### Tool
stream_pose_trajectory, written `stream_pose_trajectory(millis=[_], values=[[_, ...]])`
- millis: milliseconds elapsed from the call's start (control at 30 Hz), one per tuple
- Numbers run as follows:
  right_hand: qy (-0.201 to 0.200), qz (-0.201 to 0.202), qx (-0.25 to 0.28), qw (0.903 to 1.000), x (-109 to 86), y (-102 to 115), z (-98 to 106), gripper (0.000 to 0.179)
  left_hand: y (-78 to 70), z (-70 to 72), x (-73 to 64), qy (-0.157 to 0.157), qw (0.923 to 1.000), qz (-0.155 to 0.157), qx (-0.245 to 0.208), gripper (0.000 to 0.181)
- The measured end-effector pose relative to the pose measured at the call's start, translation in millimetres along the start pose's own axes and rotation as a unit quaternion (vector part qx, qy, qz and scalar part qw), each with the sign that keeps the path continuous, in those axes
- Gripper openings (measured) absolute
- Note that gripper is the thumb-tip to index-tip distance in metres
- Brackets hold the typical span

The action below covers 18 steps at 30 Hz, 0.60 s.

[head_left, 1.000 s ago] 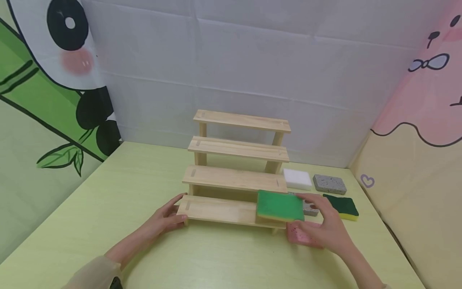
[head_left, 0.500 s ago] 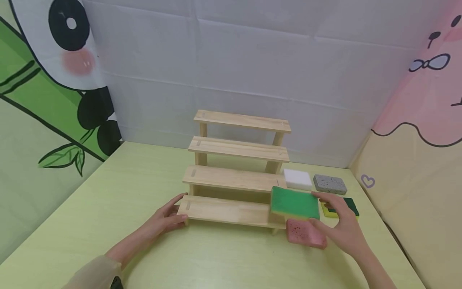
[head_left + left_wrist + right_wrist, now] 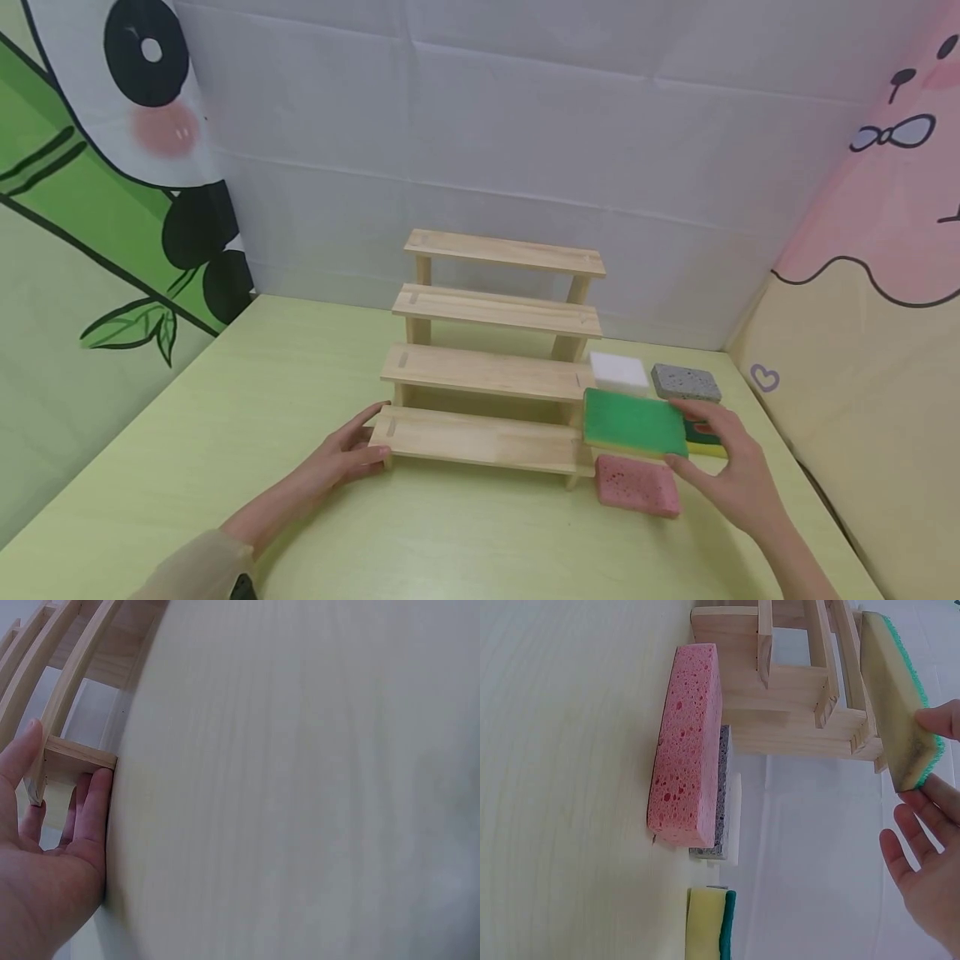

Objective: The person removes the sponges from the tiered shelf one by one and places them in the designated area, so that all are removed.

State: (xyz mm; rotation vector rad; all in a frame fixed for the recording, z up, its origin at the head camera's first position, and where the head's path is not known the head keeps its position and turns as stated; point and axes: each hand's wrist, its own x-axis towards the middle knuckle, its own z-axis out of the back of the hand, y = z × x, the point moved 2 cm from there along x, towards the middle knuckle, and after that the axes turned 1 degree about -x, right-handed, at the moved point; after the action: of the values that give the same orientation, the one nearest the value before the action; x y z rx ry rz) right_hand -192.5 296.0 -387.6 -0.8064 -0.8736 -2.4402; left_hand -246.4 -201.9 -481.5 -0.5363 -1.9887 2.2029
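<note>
My right hand pinches a green-and-yellow sponge at its right end, between thumb and fingers. The sponge is raised beside the right end of a four-step wooden shelf, green face up. In the right wrist view its yellow underside shows a dark smudge. My left hand grips the left end of the lowest board. The left wrist view has that thumb against the board and the fingers at the leg beneath. A pink sponge lies on the table near the shelf's front right corner.
A white block and a speckled grey block lie right of the shelf. A dark green-and-yellow sponge is partly behind my right hand. Another grey block shows beyond the pink sponge. Printed cloth walls close off the table's back and sides.
My right hand has carried the green-and-yellow sponge rightward, from over the lowest board to beside its right end. The pink sponge is now uncovered. My left hand stays in place.
</note>
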Motion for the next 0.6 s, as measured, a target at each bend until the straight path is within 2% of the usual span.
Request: stream_pose_trajectory(millis=[600], values=[[-0.006,-0.027,0.005,0.9996,-9.2,-16,13,0.073,3.8,0.4,3.3,-0.002,1.0000,-0.003,-0.001,0.081]])
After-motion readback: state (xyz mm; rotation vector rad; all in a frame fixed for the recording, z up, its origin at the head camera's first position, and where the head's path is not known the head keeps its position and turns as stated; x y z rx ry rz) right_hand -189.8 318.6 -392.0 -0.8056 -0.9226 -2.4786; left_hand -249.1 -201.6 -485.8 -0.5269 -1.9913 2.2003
